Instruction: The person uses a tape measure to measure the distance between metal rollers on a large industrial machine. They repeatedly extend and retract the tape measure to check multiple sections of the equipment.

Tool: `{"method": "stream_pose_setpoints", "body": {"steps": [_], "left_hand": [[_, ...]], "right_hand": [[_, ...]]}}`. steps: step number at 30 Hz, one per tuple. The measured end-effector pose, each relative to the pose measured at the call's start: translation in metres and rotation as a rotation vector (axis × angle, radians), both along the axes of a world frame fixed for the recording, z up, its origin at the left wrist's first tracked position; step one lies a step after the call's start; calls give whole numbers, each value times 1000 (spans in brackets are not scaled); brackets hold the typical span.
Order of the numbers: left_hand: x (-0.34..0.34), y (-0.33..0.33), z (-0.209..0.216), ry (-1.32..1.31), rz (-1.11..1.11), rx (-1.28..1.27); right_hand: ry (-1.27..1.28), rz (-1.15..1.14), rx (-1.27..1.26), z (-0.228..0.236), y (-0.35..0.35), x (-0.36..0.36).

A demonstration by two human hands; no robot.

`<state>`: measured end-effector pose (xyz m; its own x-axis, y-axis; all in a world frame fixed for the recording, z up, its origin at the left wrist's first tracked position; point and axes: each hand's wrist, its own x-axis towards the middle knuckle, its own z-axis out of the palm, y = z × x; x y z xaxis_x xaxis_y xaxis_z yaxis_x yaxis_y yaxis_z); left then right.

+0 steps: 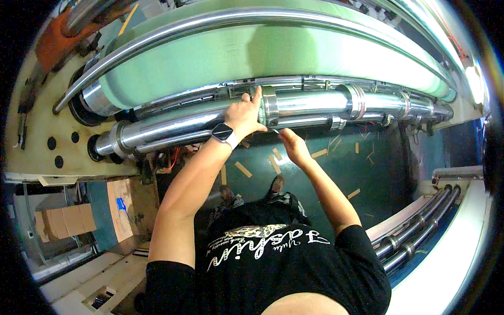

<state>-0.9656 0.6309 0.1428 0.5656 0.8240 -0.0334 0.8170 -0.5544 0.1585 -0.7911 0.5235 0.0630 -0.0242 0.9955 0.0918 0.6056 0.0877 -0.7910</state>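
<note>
A polished steel shaft crosses in front of me, with a metal collar around it near the middle. Against the collar's left side lies my left hand, index finger stretched up along it and thumb out toward its lower edge; the other fingers are partly bent. My right hand is closed around a thin metal tool, whose tip points at the underside of the collar. Most of that tool is hidden in my fingers, so its exact kind does not show. Further right, another wider collar sits on the shaft.
Behind the shaft is a large pale-green roller with a steel bar above it. A cream machine side frame stands at left. Cardboard strips litter the dark green floor. More steel shafts lie at lower right.
</note>
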Motion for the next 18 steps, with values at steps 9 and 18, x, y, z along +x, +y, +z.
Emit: {"method": "stream_pose_setpoints", "body": {"steps": [9, 18], "left_hand": [[12, 8, 0, 89, 38, -8], [16, 10, -2, 142, 52, -46]], "right_hand": [[41, -38, 207, -20, 8, 3], [169, -31, 253, -49, 9, -13]]}}
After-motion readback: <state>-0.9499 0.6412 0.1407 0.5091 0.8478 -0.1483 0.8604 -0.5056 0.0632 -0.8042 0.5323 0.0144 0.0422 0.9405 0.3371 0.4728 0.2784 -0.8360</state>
